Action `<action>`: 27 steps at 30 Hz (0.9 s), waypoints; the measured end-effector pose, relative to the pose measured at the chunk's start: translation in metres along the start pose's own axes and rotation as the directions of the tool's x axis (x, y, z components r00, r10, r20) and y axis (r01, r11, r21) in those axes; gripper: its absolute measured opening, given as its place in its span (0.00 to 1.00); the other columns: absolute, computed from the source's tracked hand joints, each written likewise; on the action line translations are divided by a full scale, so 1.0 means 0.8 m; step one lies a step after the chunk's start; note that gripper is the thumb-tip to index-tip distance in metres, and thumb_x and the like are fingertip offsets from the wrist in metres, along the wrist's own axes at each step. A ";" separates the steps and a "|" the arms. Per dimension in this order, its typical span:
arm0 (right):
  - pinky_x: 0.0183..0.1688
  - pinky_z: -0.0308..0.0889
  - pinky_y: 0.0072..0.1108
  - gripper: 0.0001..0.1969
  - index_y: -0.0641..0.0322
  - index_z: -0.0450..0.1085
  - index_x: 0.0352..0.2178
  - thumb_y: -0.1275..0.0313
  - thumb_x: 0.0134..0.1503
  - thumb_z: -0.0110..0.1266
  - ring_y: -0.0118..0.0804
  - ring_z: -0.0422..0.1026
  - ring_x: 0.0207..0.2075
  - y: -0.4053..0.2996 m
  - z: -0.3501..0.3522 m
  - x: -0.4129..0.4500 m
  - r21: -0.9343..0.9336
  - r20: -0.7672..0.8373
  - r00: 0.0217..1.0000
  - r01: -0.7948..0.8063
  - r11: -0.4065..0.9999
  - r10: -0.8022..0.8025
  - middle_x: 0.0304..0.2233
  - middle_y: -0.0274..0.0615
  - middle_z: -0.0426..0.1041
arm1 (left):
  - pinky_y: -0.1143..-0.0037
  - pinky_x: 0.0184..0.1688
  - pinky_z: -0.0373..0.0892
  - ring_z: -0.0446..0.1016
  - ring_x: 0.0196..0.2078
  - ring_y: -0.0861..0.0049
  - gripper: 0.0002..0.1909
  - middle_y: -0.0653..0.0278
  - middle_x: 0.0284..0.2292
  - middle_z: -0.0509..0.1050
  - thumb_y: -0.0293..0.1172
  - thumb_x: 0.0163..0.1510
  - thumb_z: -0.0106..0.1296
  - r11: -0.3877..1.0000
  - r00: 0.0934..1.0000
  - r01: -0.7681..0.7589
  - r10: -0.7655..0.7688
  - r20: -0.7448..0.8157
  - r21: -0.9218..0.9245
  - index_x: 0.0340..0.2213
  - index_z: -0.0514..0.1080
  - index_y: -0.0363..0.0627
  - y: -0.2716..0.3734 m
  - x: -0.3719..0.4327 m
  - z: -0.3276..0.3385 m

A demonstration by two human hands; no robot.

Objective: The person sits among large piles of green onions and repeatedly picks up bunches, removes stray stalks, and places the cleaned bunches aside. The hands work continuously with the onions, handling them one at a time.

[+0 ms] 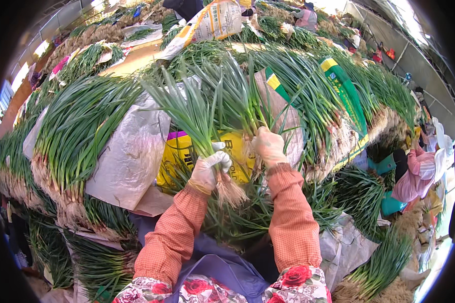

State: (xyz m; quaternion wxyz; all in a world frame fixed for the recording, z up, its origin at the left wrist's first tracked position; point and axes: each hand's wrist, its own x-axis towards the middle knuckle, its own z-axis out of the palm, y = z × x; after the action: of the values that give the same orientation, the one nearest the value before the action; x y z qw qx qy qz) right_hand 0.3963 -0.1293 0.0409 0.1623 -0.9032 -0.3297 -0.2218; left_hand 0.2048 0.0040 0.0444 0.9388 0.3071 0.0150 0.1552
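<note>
My left hand, in a pale glove, is closed around a bunch of green onions; the leaves fan upward and the roots hang below the fist. To its right, my right hand, also gloved, grips the lower stems of more green onions near their roots. Beneath both hands a yellow printed bag shows, with loose green onions below it, close to my lap. The fingertips of my right hand are hidden from view.
Large piles of green onions lie left and right, roots toward me. A white woven sheet and a green bag lie among them. A co-worker in pink sits at the right. Behind stands a printed sack.
</note>
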 end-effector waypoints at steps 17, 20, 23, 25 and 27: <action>0.16 0.58 0.16 0.11 0.63 0.67 0.38 0.67 0.58 0.54 0.22 0.65 0.18 -0.122 -0.052 -0.062 0.714 0.695 0.714 -0.700 -0.039 -0.091 0.26 0.34 0.69 | 0.80 0.28 0.72 0.74 0.26 0.76 0.11 0.62 0.27 0.75 0.24 0.52 0.51 0.982 0.991 0.104 -0.090 -0.097 0.156 0.39 0.71 0.38 -0.017 -0.044 -0.021; 0.18 0.59 0.18 0.15 0.65 0.65 0.40 0.68 0.54 0.58 0.25 0.66 0.21 -0.143 -0.056 -0.072 0.619 0.718 0.678 -0.725 -0.303 -0.155 0.29 0.35 0.69 | 0.78 0.26 0.73 0.74 0.25 0.74 0.15 0.61 0.28 0.75 0.22 0.52 0.53 0.994 0.991 0.094 -0.088 -0.104 0.052 0.42 0.67 0.42 -0.016 -0.055 -0.027; 0.18 0.60 0.14 0.07 0.63 0.68 0.36 0.72 0.57 0.53 0.23 0.66 0.18 -0.154 -0.042 -0.098 0.721 0.636 0.766 -0.545 -0.427 0.097 0.24 0.31 0.69 | 0.78 0.27 0.74 0.75 0.26 0.74 0.15 0.60 0.28 0.75 0.21 0.54 0.50 0.997 0.983 0.050 -0.040 -0.179 0.050 0.44 0.67 0.41 -0.024 -0.053 -0.033; 0.18 0.60 0.14 0.07 0.64 0.69 0.37 0.73 0.58 0.52 0.22 0.65 0.17 -0.153 -0.044 -0.109 0.712 0.629 0.757 -0.468 -0.523 0.178 0.23 0.31 0.69 | 0.78 0.25 0.73 0.75 0.26 0.75 0.13 0.60 0.27 0.75 0.21 0.55 0.50 0.998 0.965 0.039 -0.026 -0.262 0.044 0.43 0.67 0.41 -0.037 -0.044 -0.033; 0.18 0.59 0.14 0.07 0.66 0.71 0.37 0.74 0.58 0.52 0.22 0.65 0.16 -0.166 -0.082 -0.109 0.715 0.622 0.742 -0.407 -0.568 0.250 0.20 0.31 0.69 | 0.78 0.23 0.72 0.74 0.25 0.76 0.13 0.61 0.27 0.75 0.21 0.55 0.49 0.993 0.962 0.047 -0.017 -0.272 0.104 0.43 0.67 0.40 -0.038 -0.049 -0.038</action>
State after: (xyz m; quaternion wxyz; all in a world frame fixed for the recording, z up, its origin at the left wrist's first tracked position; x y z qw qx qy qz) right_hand 0.2285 -0.1069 0.0715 0.8704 -0.4136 -0.0189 0.2665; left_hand 0.1725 -0.0138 -0.0005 0.9121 0.3339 0.1564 0.1795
